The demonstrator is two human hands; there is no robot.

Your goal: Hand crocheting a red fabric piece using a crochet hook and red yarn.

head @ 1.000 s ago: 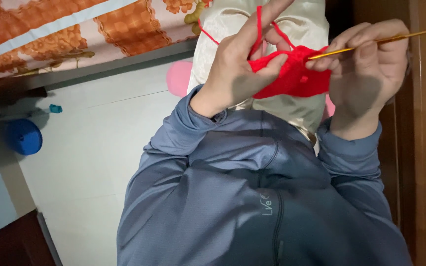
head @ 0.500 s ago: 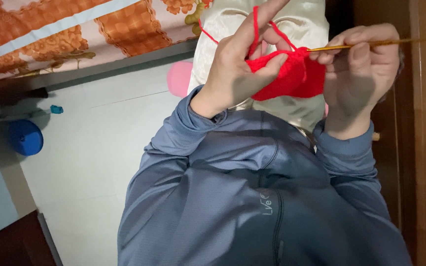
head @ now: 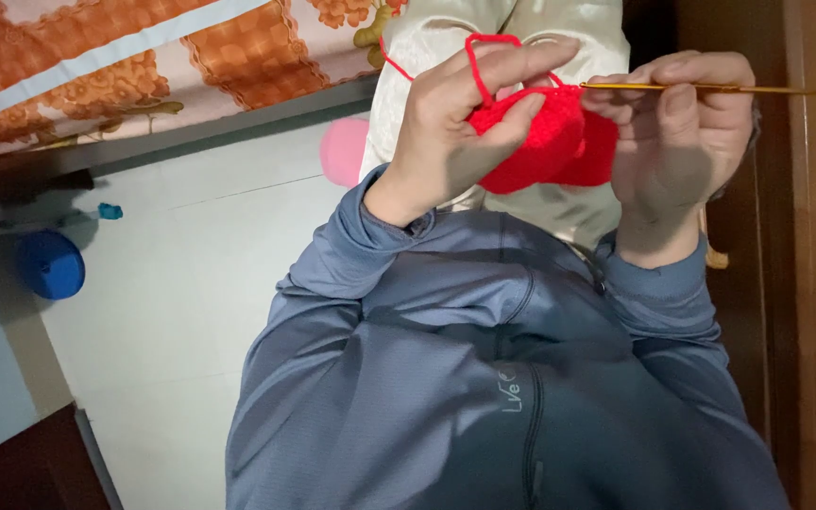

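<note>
L hand pinching red crochet piece, yarn strand looped over raised index. R hand fingers pressed together round gold crochet hook, tip at piece's top edge. Piece held btw both hands, above lap.

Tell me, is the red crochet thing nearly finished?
Some is done: a small red crocheted piece already hangs between the hands. Right now the left hand pinches it, with red yarn looped over a finger, while the right hand holds the thin golden crochet hook. It looks small, so probably plenty remains.
</note>
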